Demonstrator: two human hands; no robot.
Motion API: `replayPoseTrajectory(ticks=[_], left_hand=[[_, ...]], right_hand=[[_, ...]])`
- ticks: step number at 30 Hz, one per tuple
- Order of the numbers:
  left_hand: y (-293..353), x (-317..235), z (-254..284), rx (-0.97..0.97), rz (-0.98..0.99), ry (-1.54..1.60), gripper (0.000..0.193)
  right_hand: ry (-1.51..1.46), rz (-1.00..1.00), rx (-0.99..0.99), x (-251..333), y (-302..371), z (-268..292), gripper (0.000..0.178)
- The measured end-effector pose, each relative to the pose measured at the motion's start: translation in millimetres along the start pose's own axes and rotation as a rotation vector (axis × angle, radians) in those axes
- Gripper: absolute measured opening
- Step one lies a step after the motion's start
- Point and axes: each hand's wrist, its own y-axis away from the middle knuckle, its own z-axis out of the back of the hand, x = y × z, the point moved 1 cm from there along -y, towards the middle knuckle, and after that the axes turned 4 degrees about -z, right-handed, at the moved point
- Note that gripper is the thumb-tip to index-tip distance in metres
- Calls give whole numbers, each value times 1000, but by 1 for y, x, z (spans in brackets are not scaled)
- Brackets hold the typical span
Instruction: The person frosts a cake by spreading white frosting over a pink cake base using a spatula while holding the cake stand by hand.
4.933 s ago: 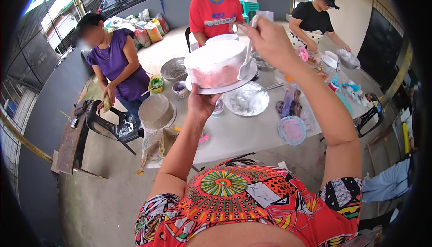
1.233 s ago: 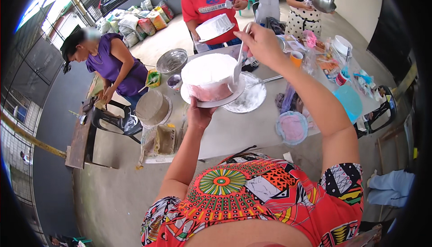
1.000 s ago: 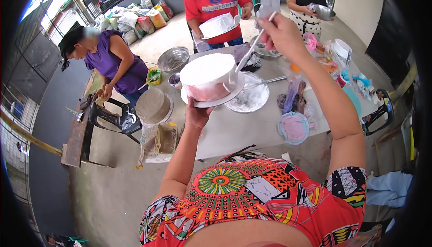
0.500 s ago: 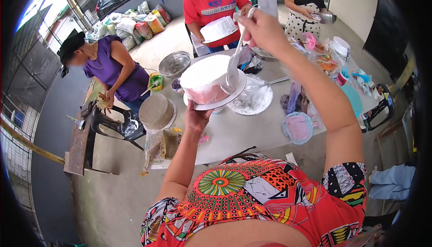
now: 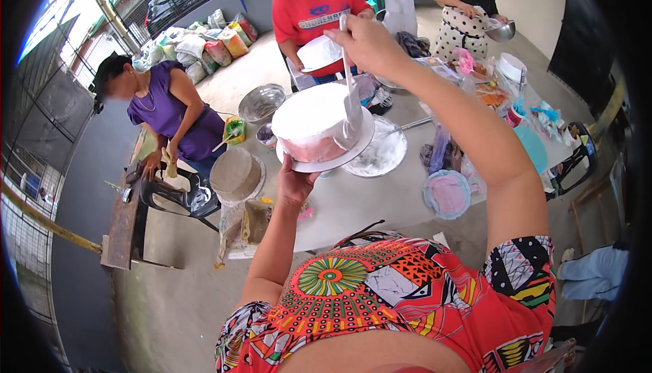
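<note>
A round cake (image 5: pixel 309 111) is coated in white icing on top, with a pinkish patch showing low on its near side. It rests on a white round board (image 5: pixel 365 143), raised above the table. My left hand (image 5: pixel 296 183) holds that board from underneath, fingers mostly hidden below it. My right hand (image 5: pixel 367 41), up at the far side, is closed round the handle of an icing spatula (image 5: pixel 350 104). The white-smeared blade points down and lies against the cake's right side. Below and right of the board sits a wide pan of white icing (image 5: pixel 384 157) with a long utensil in it.
On the table stand a metal bowl (image 5: pixel 261 103), a greyish round cake form (image 5: pixel 233 174) and a pink-and-blue round piece (image 5: pixel 447 193). Plastic bags and tubs crowd the right. Three people work nearby; the one in red (image 5: pixel 316 16) holds another white cake. A black chair (image 5: pixel 187 193) stands left.
My right hand has moved left and slightly down, and the spatula now stands more upright against the cake's side. My left hand still supports the board. The person at left has shifted their hands.
</note>
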Motion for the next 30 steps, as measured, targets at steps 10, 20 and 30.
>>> replayPoseTrajectory(ticks=[10, 20, 30], left_hand=[[1, 7, -2, 19, -9, 44, 46], [6, 13, -2, 70, -49, 52, 50], [5, 11, -9, 54, -52, 62, 48]], right_hand=[[42, -126, 28, -29, 14, 20, 29], [-28, 77, 15, 13, -13, 46, 30], [-62, 30, 39, -8, 12, 23, 32]])
